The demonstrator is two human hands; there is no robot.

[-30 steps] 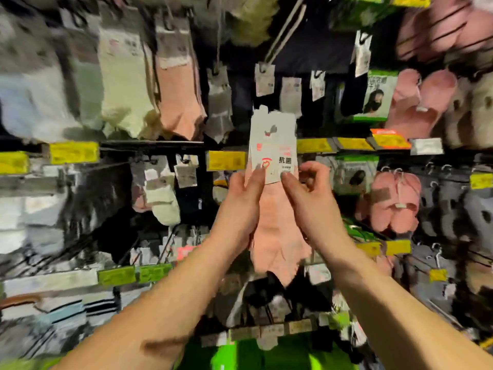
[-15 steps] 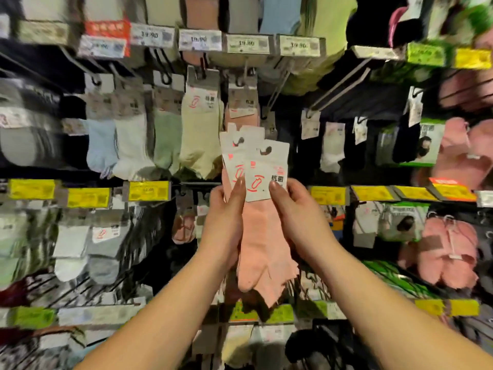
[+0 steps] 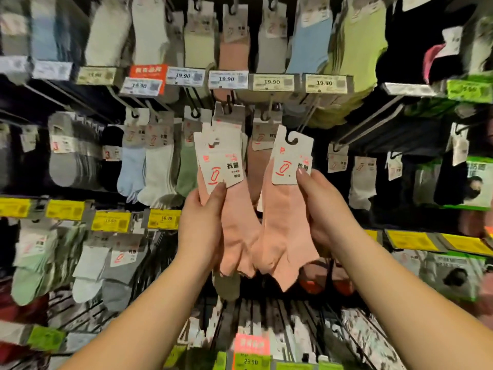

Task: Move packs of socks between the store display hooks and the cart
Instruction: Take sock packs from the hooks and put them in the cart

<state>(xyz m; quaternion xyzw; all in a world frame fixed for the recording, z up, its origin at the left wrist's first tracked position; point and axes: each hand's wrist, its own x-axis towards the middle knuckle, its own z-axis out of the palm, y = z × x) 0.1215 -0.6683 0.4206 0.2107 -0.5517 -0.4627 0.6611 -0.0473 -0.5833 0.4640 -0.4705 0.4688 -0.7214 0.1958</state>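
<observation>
— What does each hand hold?
— The left hand [image 3: 202,225] grips stacked pink sock packs [image 3: 234,231] with cardboard headers; the right hand [image 3: 324,209] pinches another pink sock pack [image 3: 285,236], before the display hooks [image 3: 314,113].

Left edge socks [image 3: 16,25] blurred, yellow price tags [image 3: 110,221] unreadable, forearms cut off below
</observation>
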